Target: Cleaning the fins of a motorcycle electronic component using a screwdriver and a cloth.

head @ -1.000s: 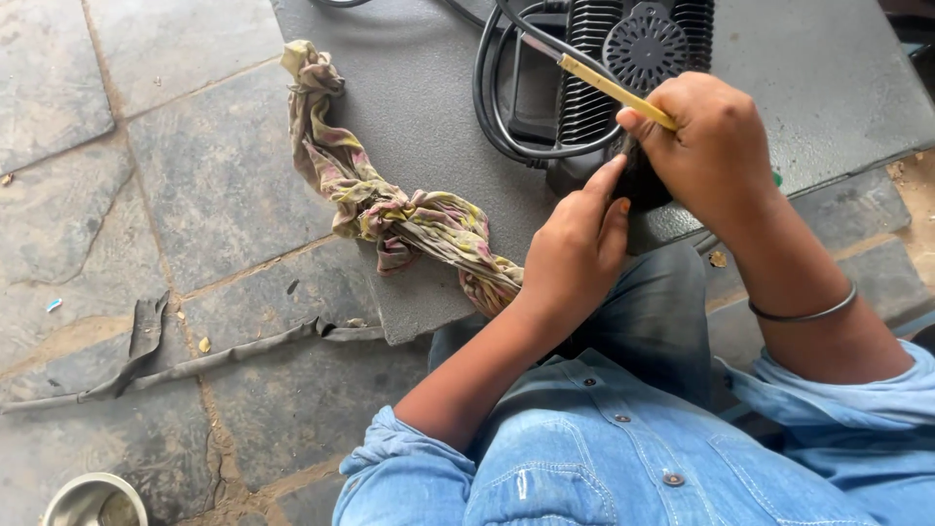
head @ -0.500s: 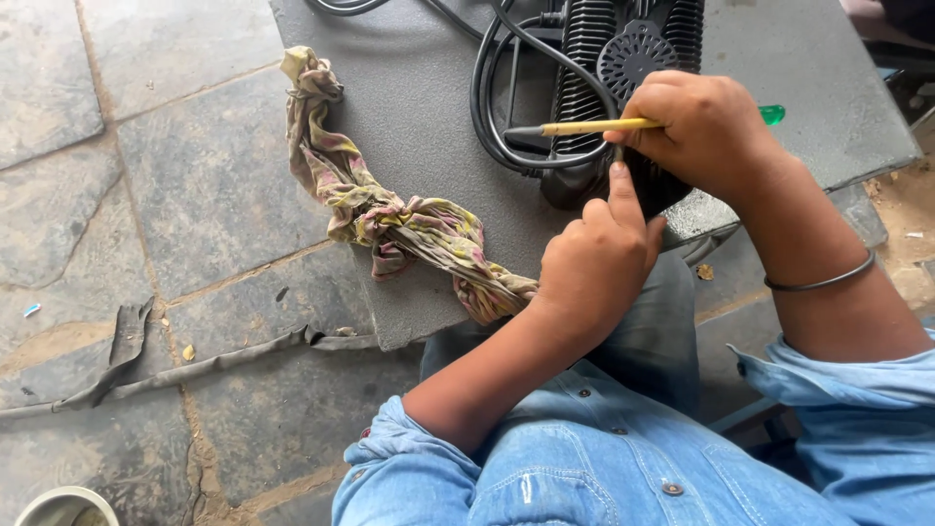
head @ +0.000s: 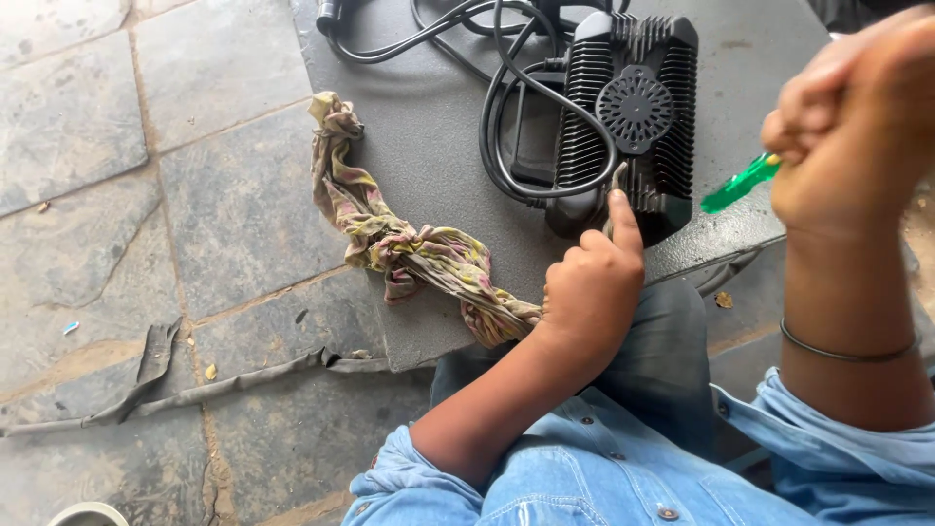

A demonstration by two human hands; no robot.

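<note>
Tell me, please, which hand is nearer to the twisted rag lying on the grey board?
Left. The left hand rests at the twisted rag's near end, its forefinger on the black finned unit. The right hand is raised far off, gripping a green-handled tool.

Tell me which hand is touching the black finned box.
The left hand: its forefinger rests on the box. The right hand is raised clear, holding a green-handled tool.
</note>
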